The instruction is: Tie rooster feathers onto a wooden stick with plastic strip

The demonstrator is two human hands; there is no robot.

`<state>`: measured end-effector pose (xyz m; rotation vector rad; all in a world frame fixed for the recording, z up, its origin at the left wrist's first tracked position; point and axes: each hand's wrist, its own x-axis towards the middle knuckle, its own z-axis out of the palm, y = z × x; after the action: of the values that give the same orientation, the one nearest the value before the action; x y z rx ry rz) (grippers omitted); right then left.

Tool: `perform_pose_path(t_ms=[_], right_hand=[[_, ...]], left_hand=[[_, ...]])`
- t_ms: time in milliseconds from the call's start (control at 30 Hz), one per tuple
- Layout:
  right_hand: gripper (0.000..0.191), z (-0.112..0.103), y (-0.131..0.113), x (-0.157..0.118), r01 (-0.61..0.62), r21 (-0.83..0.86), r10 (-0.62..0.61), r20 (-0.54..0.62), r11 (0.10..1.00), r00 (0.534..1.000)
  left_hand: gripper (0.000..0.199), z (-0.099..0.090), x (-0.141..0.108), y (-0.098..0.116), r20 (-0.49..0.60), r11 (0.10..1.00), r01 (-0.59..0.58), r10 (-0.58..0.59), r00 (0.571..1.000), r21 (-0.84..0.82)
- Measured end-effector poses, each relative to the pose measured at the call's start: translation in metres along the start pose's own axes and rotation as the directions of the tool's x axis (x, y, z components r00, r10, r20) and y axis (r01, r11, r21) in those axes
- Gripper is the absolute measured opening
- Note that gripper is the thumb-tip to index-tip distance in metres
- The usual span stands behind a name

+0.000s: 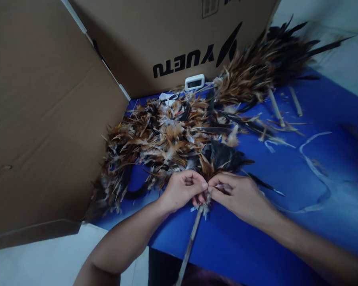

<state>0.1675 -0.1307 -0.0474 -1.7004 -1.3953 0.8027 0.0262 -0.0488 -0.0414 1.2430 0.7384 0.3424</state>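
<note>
In the head view, my left hand and right hand meet at the upper end of a slender stick, over the near edge of a blue table. The stick slants down toward my body, its lower part reaching past that edge, and a feather tuft fans out beyond my fingers, the pale quill ends pointing back along the shaft.

My left thumb and forefinger pinch the tuft at its base, the other fingers curled beneath. My right thumb and forefinger pinch at the same spot, fingertip to fingertip with the left; I can't tell exactly which strands lie between them.

Just beyond my hands I have a broad spread of brown and black feathers. A translucent strip curves across the table to the right. Farther back lies a big feather bundle with two short rods near it, and a white digital display stands against a cardboard panel with upside-down "YUETU" lettering.
</note>
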Motion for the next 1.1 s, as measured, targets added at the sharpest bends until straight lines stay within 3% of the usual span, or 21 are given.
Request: perform_pose_path(t_ms=[433,833,1100], right_hand=[[0.014,0.0001,-0.0034,-0.0002,-0.021,0.011,0.02,0.023,1.0,1.0],[0.01,0.0072,-0.0058,-0.0085,-0.037,0.031,0.039,-0.048,0.999,0.998],[0.009,0.0056,-0.0073,-0.0065,-0.087,0.084,0.088,-0.003,0.993,0.996]], left_hand=[[0.027,-0.004,0.0007,-0.0018,0.031,0.999,-0.022,0.023,0.999,-0.035],[0.022,-0.0047,-0.0006,0.0011,0.11,0.999,0.017,-0.012,0.994,-0.045],[0.02,-0.0088,0.0008,-0.0011,0.16,0.997,-0.026,0.036,0.986,-0.067]])
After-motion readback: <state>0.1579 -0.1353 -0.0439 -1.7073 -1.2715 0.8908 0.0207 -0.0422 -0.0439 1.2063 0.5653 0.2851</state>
